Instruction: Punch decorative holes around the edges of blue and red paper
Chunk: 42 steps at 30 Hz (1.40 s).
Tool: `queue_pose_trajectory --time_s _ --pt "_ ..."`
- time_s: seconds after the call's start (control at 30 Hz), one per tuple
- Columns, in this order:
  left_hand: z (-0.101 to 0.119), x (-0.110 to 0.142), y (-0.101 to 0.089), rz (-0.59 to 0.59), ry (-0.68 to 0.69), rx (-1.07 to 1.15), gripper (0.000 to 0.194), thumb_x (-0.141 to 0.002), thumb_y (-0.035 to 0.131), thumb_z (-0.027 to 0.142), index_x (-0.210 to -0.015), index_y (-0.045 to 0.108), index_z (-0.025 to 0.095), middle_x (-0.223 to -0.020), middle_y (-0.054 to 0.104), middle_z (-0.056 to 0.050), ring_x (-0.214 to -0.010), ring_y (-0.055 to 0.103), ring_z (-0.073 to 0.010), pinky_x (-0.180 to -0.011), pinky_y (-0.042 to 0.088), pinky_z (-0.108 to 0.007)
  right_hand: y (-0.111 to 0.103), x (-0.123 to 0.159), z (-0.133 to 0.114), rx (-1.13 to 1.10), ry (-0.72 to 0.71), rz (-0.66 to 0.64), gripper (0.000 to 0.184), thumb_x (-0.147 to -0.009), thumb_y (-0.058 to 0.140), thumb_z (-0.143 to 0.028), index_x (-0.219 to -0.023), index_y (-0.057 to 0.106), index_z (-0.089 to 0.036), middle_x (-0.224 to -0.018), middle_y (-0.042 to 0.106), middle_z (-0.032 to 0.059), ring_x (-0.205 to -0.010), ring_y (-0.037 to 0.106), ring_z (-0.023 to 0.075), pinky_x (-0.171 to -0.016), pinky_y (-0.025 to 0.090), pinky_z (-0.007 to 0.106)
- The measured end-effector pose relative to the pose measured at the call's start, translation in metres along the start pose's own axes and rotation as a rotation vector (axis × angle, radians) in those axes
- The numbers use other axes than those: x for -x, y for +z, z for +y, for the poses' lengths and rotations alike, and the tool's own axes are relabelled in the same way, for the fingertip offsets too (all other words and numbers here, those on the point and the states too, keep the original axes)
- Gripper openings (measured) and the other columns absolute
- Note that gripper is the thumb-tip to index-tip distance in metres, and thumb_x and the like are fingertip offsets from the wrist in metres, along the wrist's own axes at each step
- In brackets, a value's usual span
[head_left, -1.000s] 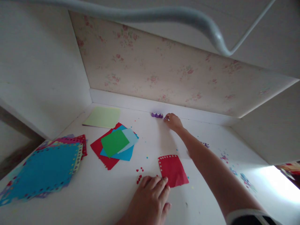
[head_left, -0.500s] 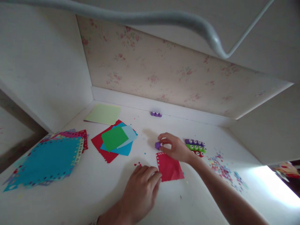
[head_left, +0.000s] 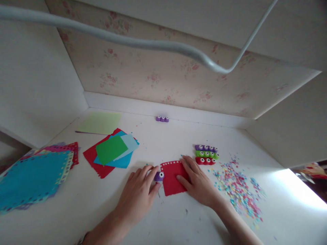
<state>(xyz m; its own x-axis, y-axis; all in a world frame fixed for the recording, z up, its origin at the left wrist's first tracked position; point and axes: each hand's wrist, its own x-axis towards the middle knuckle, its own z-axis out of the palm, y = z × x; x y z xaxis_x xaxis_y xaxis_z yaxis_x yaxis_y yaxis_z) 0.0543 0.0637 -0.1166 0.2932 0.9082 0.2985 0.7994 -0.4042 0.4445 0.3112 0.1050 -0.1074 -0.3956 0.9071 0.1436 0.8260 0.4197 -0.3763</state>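
A small red paper square (head_left: 171, 177) with punched holes along its top edge lies on the white desk (head_left: 163, 217). My right hand (head_left: 196, 182) rests flat on its right side, fingers spread. A small purple hole punch (head_left: 159, 176) sits at the paper's left edge. My left hand (head_left: 139, 192) touches that punch with its fingertips, index and thumb around it.
Rows of purple, green and red punches (head_left: 206, 153) stand right of the paper. Confetti (head_left: 237, 190) is scattered at the right. Three purple punches (head_left: 162, 118) sit by the back wall. Coloured sheets (head_left: 112, 153) and a punched stack (head_left: 33, 177) lie left.
My right hand brought the purple punch from the back wall down to the red paper, then let go and flattened on the paper. My left hand moved onto the punch.
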Motion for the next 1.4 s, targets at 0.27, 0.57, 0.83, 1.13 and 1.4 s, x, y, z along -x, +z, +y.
queue_pose_trajectory --time_s 0.27,0.57,0.83,1.13,1.4 --pt "-0.002 0.0 -0.006 0.002 -0.003 0.107 0.024 -0.095 0.059 0.025 -0.119 0.059 0.024 -0.109 0.071 -0.005 -0.094 0.067 -0.0246 -0.083 0.055 -0.043 -0.001 0.007 -0.008 -0.468 0.192 0.125 0.028 -0.092 0.062 -0.039 -0.115 0.064 -0.024 -0.128 0.066 0.0111 -0.112 0.067 0.0298 -0.097 0.056 0.05" --pt "-0.002 0.001 -0.007 0.006 0.013 0.137 0.023 -0.095 0.059 0.027 -0.118 0.062 0.023 -0.102 0.074 -0.004 -0.087 0.069 -0.0233 -0.075 0.056 -0.04 -0.007 0.007 -0.025 -1.342 0.592 0.067 0.073 -0.076 0.08 -0.048 -0.134 0.041 -0.027 -0.107 0.076 0.0108 -0.083 0.076 0.0305 -0.072 0.066 0.048" --pt "-0.005 0.003 -0.006 -0.002 0.044 0.124 0.023 -0.098 0.056 0.03 -0.12 0.059 0.025 -0.102 0.075 -0.003 -0.087 0.069 -0.0233 -0.076 0.055 -0.041 0.0 0.004 -0.021 -1.363 0.583 0.076 0.07 -0.077 0.08 -0.046 -0.132 0.041 -0.028 -0.11 0.075 0.0105 -0.082 0.076 0.0296 -0.069 0.066 0.045" --pt "-0.006 0.003 -0.005 -0.014 0.043 0.114 0.024 -0.1 0.053 0.035 -0.121 0.059 0.025 -0.102 0.075 -0.004 -0.087 0.069 -0.0236 -0.076 0.055 -0.041 0.0 0.005 -0.021 -1.313 0.587 0.068 0.071 -0.075 0.079 -0.05 -0.132 0.043 -0.029 -0.107 0.076 0.0089 -0.079 0.076 0.0292 -0.065 0.065 0.044" --pt "-0.004 0.002 -0.007 -0.015 0.042 0.111 0.024 -0.1 0.051 0.036 -0.119 0.061 0.024 -0.099 0.075 -0.003 -0.085 0.069 -0.023 -0.074 0.055 -0.039 -0.003 0.005 -0.022 -1.348 0.595 0.062 0.071 -0.075 0.081 -0.047 -0.131 0.041 -0.028 -0.109 0.075 0.0104 -0.082 0.076 0.0305 -0.068 0.066 0.046"
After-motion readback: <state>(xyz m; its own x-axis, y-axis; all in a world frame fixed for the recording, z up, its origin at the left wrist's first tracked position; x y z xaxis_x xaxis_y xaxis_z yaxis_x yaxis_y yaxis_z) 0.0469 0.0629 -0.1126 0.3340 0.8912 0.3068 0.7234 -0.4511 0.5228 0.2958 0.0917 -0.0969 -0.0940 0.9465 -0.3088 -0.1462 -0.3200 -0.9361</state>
